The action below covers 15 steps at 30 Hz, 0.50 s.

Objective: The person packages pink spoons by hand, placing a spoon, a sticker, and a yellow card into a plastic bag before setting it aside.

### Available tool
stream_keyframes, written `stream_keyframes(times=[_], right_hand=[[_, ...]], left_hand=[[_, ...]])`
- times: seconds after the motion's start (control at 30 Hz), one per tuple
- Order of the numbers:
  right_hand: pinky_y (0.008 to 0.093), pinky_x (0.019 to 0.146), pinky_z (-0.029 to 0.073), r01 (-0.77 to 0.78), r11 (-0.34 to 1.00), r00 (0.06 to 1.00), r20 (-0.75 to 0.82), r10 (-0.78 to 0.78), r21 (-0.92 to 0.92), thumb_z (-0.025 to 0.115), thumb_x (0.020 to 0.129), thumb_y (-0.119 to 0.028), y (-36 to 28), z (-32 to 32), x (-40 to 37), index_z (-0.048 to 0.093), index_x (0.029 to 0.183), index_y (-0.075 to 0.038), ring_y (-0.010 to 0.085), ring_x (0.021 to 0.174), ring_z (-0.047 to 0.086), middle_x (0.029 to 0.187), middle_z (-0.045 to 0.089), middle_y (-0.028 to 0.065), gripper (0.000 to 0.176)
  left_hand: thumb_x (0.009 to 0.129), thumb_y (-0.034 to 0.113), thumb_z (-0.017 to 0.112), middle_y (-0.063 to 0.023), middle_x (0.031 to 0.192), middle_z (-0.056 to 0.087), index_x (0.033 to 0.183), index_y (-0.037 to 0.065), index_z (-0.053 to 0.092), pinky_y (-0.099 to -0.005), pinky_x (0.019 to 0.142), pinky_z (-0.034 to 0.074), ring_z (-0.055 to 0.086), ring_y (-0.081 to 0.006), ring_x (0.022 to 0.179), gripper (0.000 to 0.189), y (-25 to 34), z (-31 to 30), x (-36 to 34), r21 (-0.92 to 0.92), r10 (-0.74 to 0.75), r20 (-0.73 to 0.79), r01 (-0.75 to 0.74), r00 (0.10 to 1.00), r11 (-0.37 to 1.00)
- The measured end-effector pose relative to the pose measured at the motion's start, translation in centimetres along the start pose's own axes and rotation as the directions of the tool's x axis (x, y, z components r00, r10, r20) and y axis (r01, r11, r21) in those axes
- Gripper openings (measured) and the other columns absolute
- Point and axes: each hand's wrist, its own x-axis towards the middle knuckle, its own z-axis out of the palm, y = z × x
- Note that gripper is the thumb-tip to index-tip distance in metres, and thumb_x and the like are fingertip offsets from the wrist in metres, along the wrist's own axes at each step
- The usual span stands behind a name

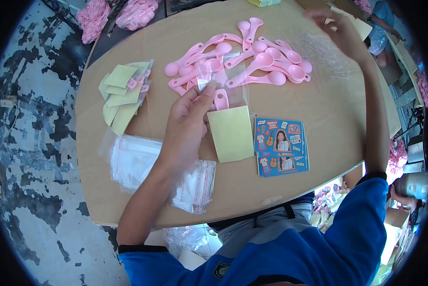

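My left hand [187, 117] is closed on the top of a clear plastic bag [235, 78]. Inside the bag are a pale yellow card [231, 133] and a pink spoon, whose handle end [221, 99] shows above the card. My right hand [335, 29] is raised at the upper right, fingers apart and slightly blurred, above thin clear plastic strips [321, 50]. Between the hands lies a pile of pink spoons [264, 59]. Blue printed cards [281, 148] are stacked right of the held bag. Empty clear bags [135, 159] lie partly under my left forearm.
Several filled bags with yellow cards [123, 93] lie at the left of the brown-covered table [318, 107]. Pink bundles [137, 14] sit beyond the far left edge. A yellow card stack [265, 2] is at the far edge. Another person's arm [387, 26] shows at the upper right.
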Motion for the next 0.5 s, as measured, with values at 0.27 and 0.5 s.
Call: stream_keyframes(times=[0.27, 0.5], right_hand=[[0.0264, 0.069, 0.048, -0.235, 0.613, 0.935, 0.347, -0.070, 0.755, 0.062, 0.090, -0.011, -16.8, 1.6, -1.0, 0.062, 0.112, -0.002, 0.0107, 0.084, 0.061, 0.091, 0.067, 0.0043, 0.024], [0.0218, 0.066, 0.049, -0.252, 0.334, 0.952, 0.295, -0.084, 0.908, 0.066, 0.090, -0.013, -19.0, 4.8, -2.0, 0.063, 0.116, -0.002, 0.0054, 0.078, 0.061, 0.085, 0.066, 0.0022, 0.029]], left_hand=[[0.099, 0.025, 0.052, -0.0072, 0.103, 0.066, 0.121, 0.001, 0.059, -0.0285, 0.075, 0.055, 0.066, -0.0127, 0.085, 0.033, 0.0, 0.3, -0.2, 0.058, 0.058, 0.021, -0.059, 0.998, 0.997], [0.099, 0.024, 0.051, -0.0090, 0.111, 0.065, 0.129, -0.001, 0.054, -0.0266, 0.073, 0.057, 0.066, -0.0124, 0.089, 0.039, 0.3, 0.6, -0.5, 0.136, 0.086, 0.041, -0.091, 0.995, 0.986]])
